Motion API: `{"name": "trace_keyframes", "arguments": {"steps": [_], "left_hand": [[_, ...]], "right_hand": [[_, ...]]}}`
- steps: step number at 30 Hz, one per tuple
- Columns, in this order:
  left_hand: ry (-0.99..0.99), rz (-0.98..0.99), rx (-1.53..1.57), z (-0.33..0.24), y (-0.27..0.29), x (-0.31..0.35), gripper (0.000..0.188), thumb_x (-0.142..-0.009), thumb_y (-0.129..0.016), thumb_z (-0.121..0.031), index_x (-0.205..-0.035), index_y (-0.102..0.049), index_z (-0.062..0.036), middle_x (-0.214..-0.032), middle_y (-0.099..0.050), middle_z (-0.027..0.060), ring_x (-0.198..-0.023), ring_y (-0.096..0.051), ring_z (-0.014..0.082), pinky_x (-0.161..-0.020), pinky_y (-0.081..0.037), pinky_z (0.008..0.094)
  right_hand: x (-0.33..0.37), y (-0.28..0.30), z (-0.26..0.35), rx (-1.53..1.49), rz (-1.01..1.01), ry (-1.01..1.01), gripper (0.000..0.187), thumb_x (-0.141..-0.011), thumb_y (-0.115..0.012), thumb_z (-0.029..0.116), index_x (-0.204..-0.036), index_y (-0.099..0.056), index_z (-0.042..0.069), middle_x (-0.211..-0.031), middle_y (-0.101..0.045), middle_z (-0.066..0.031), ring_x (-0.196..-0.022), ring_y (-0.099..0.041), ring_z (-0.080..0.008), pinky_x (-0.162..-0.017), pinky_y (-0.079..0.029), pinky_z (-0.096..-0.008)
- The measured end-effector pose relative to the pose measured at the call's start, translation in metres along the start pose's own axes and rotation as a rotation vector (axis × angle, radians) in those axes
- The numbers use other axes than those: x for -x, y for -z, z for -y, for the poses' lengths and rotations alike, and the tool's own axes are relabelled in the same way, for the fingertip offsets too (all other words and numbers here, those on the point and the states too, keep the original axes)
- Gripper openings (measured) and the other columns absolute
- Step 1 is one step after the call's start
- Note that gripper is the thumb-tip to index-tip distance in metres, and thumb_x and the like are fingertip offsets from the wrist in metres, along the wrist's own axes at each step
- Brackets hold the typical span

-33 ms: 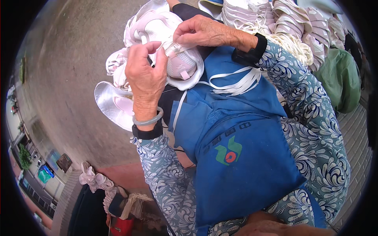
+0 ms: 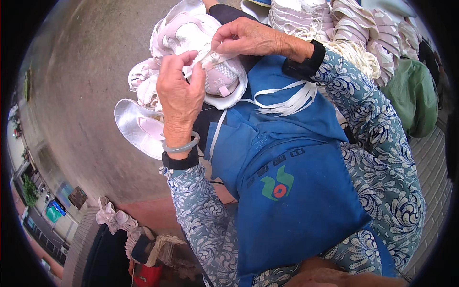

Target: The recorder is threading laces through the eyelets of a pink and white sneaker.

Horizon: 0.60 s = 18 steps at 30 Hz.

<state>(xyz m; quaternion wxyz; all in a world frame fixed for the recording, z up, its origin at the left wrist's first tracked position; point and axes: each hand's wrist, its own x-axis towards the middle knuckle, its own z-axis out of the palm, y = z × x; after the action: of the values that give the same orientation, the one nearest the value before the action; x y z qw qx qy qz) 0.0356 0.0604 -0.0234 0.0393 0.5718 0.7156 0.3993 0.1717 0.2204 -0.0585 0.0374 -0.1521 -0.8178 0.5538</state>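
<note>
A pale pink and white mesh shoe upper [image 2: 224,77] lies over my knee, its toe end turned toward me. Above it, my left hand [image 2: 179,91] is closed, thumb and forefinger pinched near the lace holes. Opposite, the fingers of my right hand [image 2: 248,38] pinch a flat white shoelace [image 2: 224,59] that runs across the upper. The fingertips of my left hand meet the same lace, though the exact grip is partly hidden. Several loose white laces [image 2: 291,101] lie in a bunch on my blue apron [image 2: 301,191].
More shoe uppers [image 2: 351,24] are stacked at the upper right, with a heap of cream laces [image 2: 356,57] beside them. A green bag [image 2: 409,98] stands at the right. Left of my knee hang a silvery-lined upper [image 2: 136,126] and others. A further row of uppers [image 2: 117,220] sits lower left.
My left hand has shifted very slightly to the right. Both hands keep to the lace over the upper.
</note>
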Motion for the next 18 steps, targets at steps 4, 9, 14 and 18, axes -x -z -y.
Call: {"name": "trace_keyframes", "arguments": {"steps": [4,9,14,18], "left_hand": [[0.189,0.206,0.056,0.004,-0.01,0.008,0.022,-0.077,-0.06,-0.005,-0.099,-0.063,-0.0039,-0.087,-0.056,0.0095,-0.078,-0.057,0.0214,-0.069,-0.046,0.0301],[0.197,0.329,0.029,0.01,-0.012,0.0,0.017,-0.08,-0.062,-0.009,-0.097,-0.061,-0.0042,-0.085,-0.054,0.0056,-0.078,-0.053,0.0145,-0.069,-0.044,0.0275],[0.316,0.295,0.25,-0.011,-0.004,0.0,0.008,-0.084,-0.057,-0.01,-0.087,-0.056,-0.0033,-0.072,-0.051,0.0017,-0.068,-0.049,0.0097,-0.062,-0.042,0.0248],[0.319,0.336,0.215,-0.029,0.012,0.013,0.008,-0.085,-0.056,-0.01,-0.082,-0.054,-0.0028,-0.065,-0.05,-0.0025,-0.058,-0.042,0.0063,-0.052,-0.036,0.0212]], "right_hand": [[0.01,0.01,0.013,-0.135,-0.02,-0.138,0.025,-0.086,-0.056,0.026,-0.096,-0.066,0.006,-0.076,-0.059,0.0029,-0.062,-0.047,-0.004,-0.054,-0.039,-0.019],[0.016,0.014,0.011,-0.296,-0.04,-0.203,0.024,-0.088,-0.056,0.027,-0.097,-0.067,0.007,-0.072,-0.056,0.0055,-0.057,-0.042,-0.0017,-0.049,-0.032,-0.017],[0.016,0.013,-0.005,-0.16,-0.182,-0.069,0.027,-0.09,-0.055,0.028,-0.099,-0.068,0.005,-0.076,-0.062,0.0004,-0.069,-0.053,-0.006,-0.06,-0.043,-0.0201],[0.018,0.014,0.003,0.029,-0.129,0.008,0.028,-0.09,-0.055,0.027,-0.097,-0.068,0.003,-0.085,-0.064,-0.006,-0.082,-0.059,-0.0139,-0.074,-0.047,-0.0267]]}}
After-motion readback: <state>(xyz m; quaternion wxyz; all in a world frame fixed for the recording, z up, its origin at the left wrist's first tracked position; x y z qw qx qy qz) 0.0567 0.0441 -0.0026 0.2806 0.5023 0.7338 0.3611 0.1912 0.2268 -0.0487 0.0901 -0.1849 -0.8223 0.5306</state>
